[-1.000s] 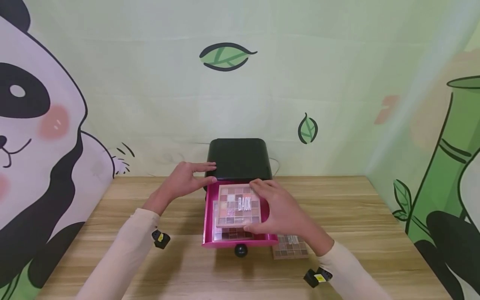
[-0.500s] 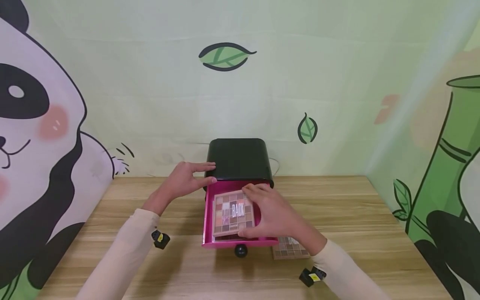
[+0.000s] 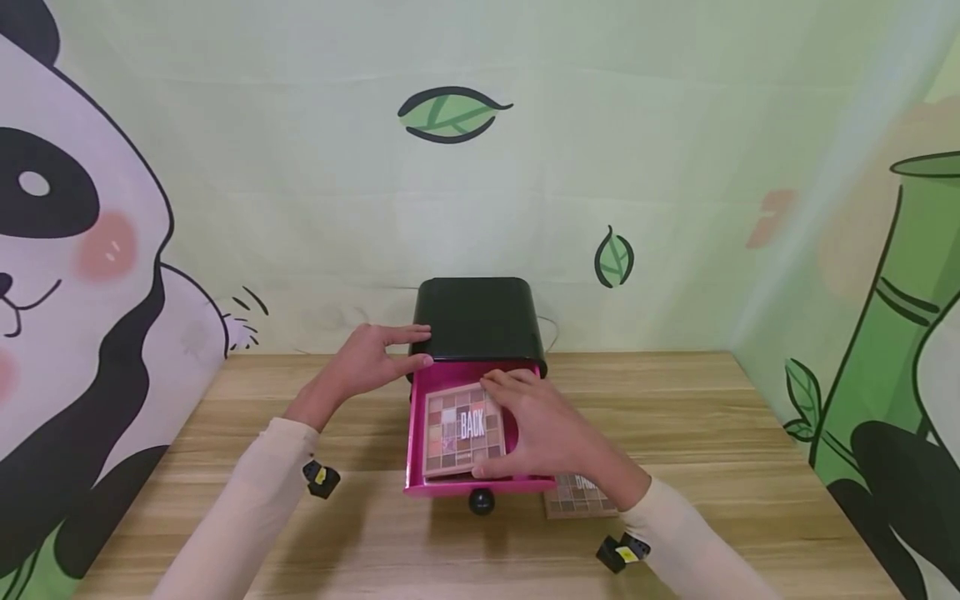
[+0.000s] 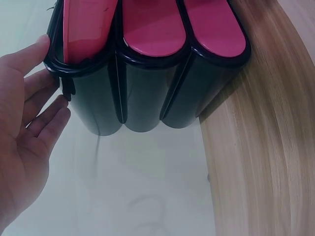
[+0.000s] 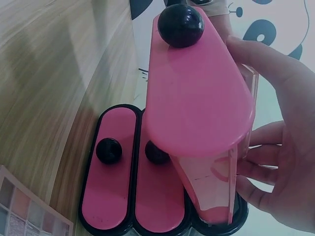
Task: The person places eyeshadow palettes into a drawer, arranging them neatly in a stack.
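Pink drawer (image 3: 450, 488), extended: right hand (image 3: 547, 429) grips a palette (image 3: 453, 427) inside; left hand (image 3: 366, 360), fingers straight, touches the black cabinet (image 3: 480, 319).

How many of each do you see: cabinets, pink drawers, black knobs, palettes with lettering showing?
Black cabinet: 1
Pink drawers: 3
Round black knobs: 3
Palettes with lettering showing: 2 (anything beneath the held one is mostly hidden)
Total: 9

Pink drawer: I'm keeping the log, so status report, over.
Left hand resting against black cabinet. Right hand gripping BACK palette inside pulled-out pink drawer. Second palette on tabletop, not blocking drawer.
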Motion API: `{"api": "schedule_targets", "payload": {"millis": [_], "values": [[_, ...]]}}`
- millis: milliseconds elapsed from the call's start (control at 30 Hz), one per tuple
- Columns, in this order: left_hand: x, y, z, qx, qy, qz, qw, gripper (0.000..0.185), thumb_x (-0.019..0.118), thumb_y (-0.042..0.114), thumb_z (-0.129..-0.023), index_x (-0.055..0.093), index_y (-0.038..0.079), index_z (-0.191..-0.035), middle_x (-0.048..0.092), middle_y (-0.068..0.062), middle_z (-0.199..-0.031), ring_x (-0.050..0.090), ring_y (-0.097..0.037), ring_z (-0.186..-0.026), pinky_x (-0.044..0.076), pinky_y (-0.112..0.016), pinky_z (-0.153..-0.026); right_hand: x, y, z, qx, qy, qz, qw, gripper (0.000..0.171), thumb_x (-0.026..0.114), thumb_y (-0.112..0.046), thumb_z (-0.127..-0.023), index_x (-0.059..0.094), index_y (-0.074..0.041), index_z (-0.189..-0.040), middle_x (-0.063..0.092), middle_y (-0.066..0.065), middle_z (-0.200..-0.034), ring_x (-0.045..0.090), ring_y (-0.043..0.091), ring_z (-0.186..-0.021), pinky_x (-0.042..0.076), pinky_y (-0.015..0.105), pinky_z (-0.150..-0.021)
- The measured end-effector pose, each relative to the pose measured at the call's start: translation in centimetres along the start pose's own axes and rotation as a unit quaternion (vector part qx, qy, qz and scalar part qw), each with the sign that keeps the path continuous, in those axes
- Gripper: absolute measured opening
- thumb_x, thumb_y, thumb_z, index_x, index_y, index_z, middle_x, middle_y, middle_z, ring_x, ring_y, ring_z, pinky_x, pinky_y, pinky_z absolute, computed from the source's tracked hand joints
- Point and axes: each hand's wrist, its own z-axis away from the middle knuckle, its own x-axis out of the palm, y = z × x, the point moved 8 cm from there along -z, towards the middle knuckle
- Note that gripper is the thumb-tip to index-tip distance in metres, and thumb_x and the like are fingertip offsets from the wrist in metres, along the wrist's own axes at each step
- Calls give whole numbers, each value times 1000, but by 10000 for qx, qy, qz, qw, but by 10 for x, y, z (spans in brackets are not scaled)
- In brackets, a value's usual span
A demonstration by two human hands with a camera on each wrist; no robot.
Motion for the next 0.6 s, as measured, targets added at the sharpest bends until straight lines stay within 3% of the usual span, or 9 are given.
{"api": "schedule_targets", "payload": {"millis": [233, 433, 600], "values": [[1, 0, 0, 42, 5, -20, 10000, 53, 74, 45, -93, 68, 14, -136, 65, -2, -139, 64, -19, -92, 51, -37, -82, 2, 0, 3, 93, -29, 63, 9999, 111, 75, -75, -71, 46, -7, -154, 43, 13, -160, 40, 32, -145, 35, 57, -114], [0, 1, 0, 78, 21, 29, 10000, 52, 74, 44, -93, 68, 14, -136, 65, -2, -139, 45, -16, -62, 46, -36, -71, -2, 2, 6, 182, 135, -107, 9997, 104, 75, -71, -75, 47, -10, -154, 47, 9, -158, 41, 30, -144, 40, 56, -111], [0, 0, 0, 50, 21, 27, 10000, 53, 74, 44, -93, 67, 14, -137, 65, -2, -140, 42, -14, -61, 45, -35, -72, -16, 9, 12, 320, 541, -436, 9971, 92, 80, -61, -77, 52, -14, -151, 54, 4, -153, 45, 29, -142, 47, 54, -104]]}}
